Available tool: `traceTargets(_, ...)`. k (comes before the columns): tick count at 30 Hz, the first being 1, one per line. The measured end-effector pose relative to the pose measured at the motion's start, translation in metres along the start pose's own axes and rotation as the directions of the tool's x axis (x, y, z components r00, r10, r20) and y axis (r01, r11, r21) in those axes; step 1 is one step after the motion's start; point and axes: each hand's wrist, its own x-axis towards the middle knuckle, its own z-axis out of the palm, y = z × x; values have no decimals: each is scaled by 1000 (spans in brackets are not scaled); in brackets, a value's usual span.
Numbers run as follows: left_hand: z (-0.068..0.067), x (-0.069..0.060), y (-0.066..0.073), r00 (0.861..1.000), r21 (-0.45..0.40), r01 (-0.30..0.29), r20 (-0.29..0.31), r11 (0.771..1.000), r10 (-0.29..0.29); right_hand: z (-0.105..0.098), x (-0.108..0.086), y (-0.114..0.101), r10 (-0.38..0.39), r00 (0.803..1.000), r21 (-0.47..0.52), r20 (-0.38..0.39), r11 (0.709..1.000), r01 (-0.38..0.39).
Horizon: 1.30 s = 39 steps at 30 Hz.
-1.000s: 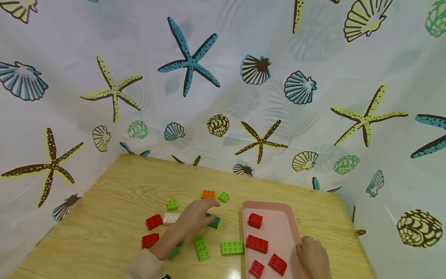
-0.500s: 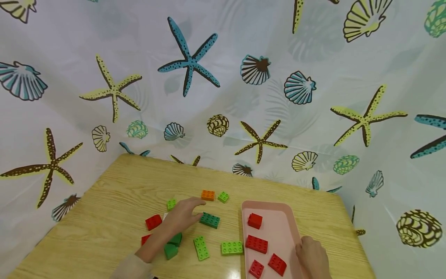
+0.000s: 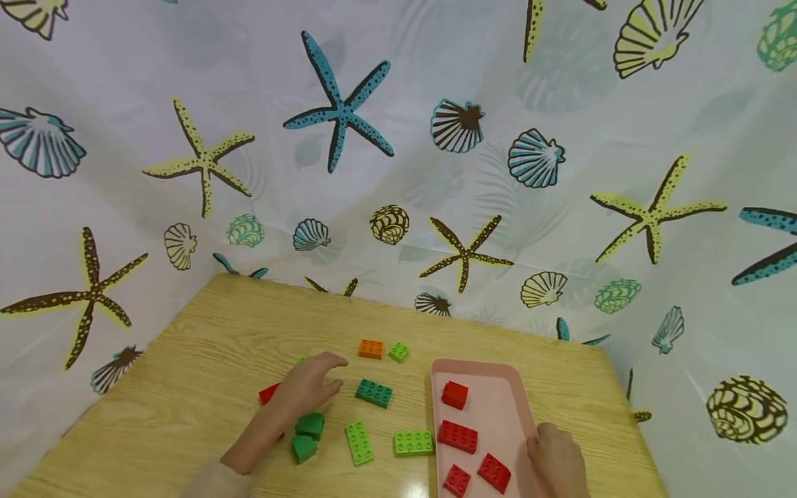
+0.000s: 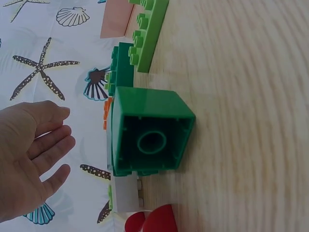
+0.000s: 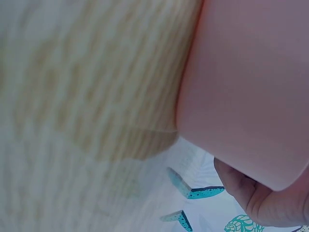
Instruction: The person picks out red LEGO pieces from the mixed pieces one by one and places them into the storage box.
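Note:
My left hand (image 3: 309, 386) hovers above the bricks left of the middle of the table, fingers relaxed and nothing in them; the left wrist view shows its palm bare. Beneath and beside it are two dark green bricks (image 3: 309, 426), one turned with its hollow side showing in the left wrist view. A dark green eight-stud brick (image 3: 373, 393) lies just right of the fingertips. My right hand (image 3: 557, 456) grips the right rim of a pink tray (image 3: 501, 415), fingers curled at its edge. Several red bricks (image 3: 457, 436) lie in the tray.
Two long lime bricks (image 3: 359, 443) lie between the left arm and the tray. An orange brick (image 3: 371, 348) and a small lime brick (image 3: 399, 352) sit farther back. A red brick (image 3: 269, 393) is partly hidden by the left arm. A white brick (image 4: 126, 193) shows in the left wrist view.
My left hand has moved left and toward me, away from the dark green eight-stud brick, now covering the white brick in the head view. The right hand stays on the tray.

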Motion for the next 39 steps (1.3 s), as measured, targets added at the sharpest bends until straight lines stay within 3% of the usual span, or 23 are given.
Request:
traceTargets(5, -3, -7, -7, 999, 4, 46, -2, 999, -46, -2, 1, 0, -1, 1000, -1, -2, 1000, 1)
traceTargets(18, -11, -20, -29, 995, 56, 95, 12, 994, -96, 1, 0, -1, 24, 999, 9, 38, 1000, -25)
traceTargets(29, -22, -32, -39, 989, 28, 150, -8, 988, -149, 1, 0, 0, 38, 999, 19, 33, 999, -38)
traceTargets(39, -22, -37, -52, 994, 51, 95, -53, 994, -92, -1, 3, -1, 41, 998, 12, 48, 999, -42)
